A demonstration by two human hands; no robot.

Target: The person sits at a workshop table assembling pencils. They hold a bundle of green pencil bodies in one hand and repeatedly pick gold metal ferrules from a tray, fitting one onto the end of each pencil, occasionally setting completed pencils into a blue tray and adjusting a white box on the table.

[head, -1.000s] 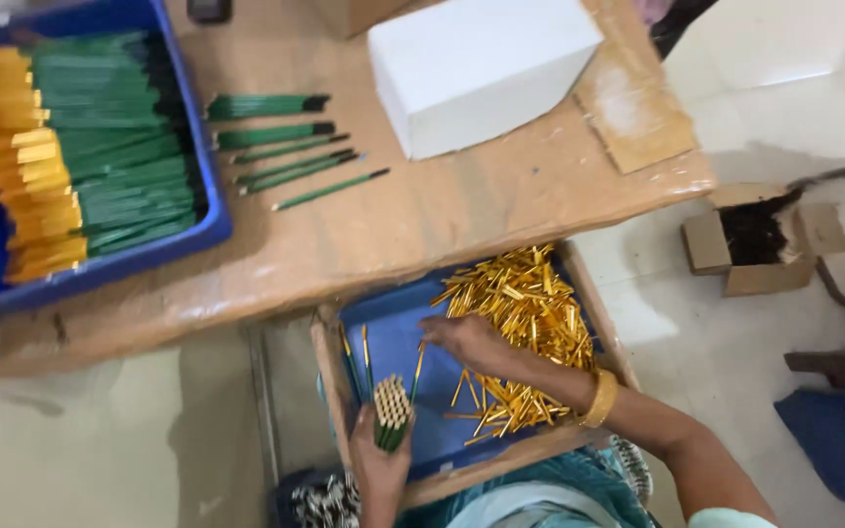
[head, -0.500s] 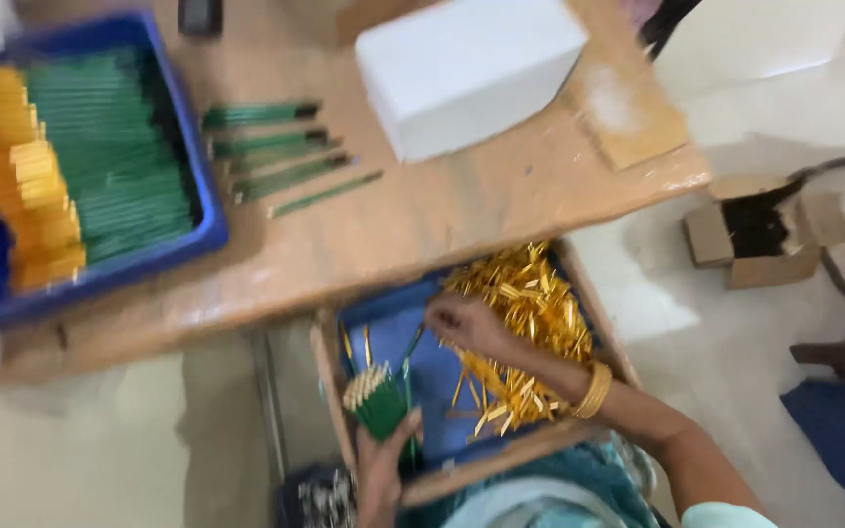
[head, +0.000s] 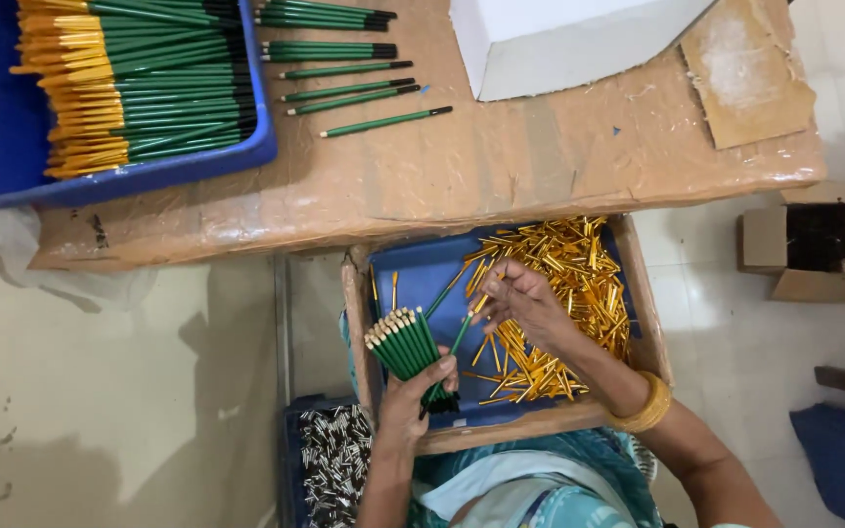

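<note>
My left hand (head: 410,399) grips a bundle of green pencils (head: 405,342) with pale ends fanned upward, over the near left part of a blue-lined wooden tray (head: 361,323) on my lap. My right hand (head: 523,303) reaches into the pile of gold caps (head: 561,293) in that tray, fingers pinched around a small gold cap beside a single green pencil (head: 448,287). A gold bangle (head: 644,409) sits on my right wrist.
A brown table (head: 501,166) holds a blue bin (head: 129,168) of green pencils with gold caps, several loose green pencils (head: 344,68), a white box (head: 559,44) and a cardboard piece (head: 747,73). A bin of silver pieces (head: 330,460) sits low left; an open carton (head: 809,254) at right.
My left hand has lifted the pencil bundle higher and tilted it left. My right hand has drawn back from the cap pile toward the bundle with a cap pinched.
</note>
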